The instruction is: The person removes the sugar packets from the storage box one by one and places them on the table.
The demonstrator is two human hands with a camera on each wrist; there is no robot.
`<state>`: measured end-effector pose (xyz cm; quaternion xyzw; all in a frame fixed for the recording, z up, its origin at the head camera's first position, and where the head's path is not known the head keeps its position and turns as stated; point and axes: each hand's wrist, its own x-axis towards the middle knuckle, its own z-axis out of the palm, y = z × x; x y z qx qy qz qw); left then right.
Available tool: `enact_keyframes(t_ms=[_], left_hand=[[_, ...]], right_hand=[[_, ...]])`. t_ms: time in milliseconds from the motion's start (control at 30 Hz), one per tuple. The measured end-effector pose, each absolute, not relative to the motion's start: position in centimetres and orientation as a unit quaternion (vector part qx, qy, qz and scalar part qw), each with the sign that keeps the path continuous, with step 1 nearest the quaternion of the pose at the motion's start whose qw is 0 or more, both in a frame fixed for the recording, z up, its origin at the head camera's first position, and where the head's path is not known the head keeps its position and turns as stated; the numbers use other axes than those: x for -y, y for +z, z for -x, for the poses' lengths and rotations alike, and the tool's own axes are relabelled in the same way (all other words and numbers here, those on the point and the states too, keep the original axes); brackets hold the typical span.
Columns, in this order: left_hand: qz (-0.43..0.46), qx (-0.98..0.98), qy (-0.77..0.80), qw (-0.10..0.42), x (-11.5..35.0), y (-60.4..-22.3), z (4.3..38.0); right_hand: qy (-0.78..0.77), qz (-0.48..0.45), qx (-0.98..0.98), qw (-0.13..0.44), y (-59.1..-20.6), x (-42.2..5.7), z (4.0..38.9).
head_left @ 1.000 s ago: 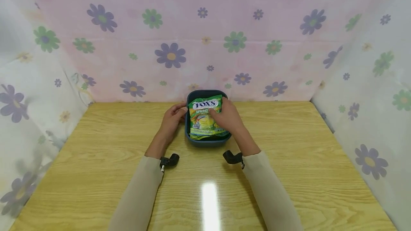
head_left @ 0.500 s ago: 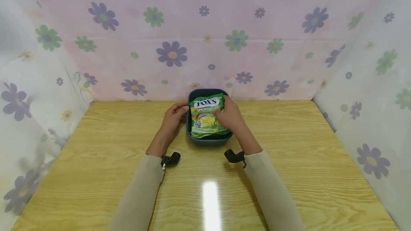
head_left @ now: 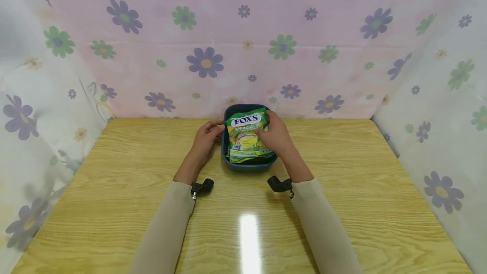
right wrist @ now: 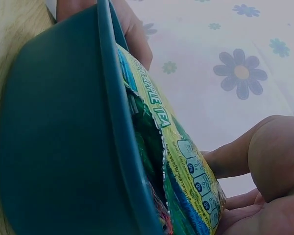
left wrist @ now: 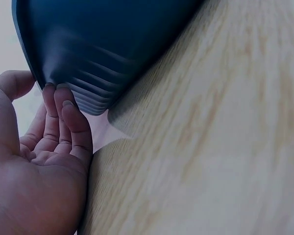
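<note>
A green and yellow bag of Fox's Spring Tea candy lies tilted in the dark blue plastic container, which stands at the back of the table. My right hand holds the bag by its right side, thumb on the printed front; the other fingers are mostly hidden behind it. At the container's left side, my left hand grips the rim, with the thumb near the edge and fingertips against the ribbed outer wall, as the left wrist view shows. Darker green wrapping and something reddish show beneath the bag in the right wrist view.
The wooden table reaches a pink flowered backdrop close behind the container. White flowered sheets hang on both sides. A black wrist camera mount sits at the left cuff, another mount at the right.
My right thumb has slid right over the bag's front, baring more of the lettering. The bag has turned slightly counter-clockwise, its right side raised. My left hand keeps its place on the container.
</note>
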<state>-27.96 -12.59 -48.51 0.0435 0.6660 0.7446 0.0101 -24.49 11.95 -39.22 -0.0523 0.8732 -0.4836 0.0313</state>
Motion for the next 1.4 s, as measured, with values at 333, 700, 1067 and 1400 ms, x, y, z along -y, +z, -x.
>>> enact_keyframes(t_ms=[333, 700, 1067, 1400], left_hand=[[-0.042, -0.661, 0.749, 0.02, 12.6, -48.1, 27.8], [-0.048, -0.677, 0.734, 0.02, 12.7, -48.3, 27.9], [-0.054, -0.674, 0.737, 0.02, 12.8, -48.6, 27.9], [-0.052, -0.665, 0.744, 0.04, 12.7, -47.0, 27.2]], right_hand=[[-0.509, 0.038, -0.86, 0.021, -38.8, -12.9, 24.6], [-0.531, 0.025, -0.847, 0.016, -38.5, -14.8, 24.8], [-0.551, 0.011, -0.835, 0.005, -38.4, -16.5, 25.0], [-0.556, 0.009, -0.831, -0.001, -38.3, -18.1, 25.3]])
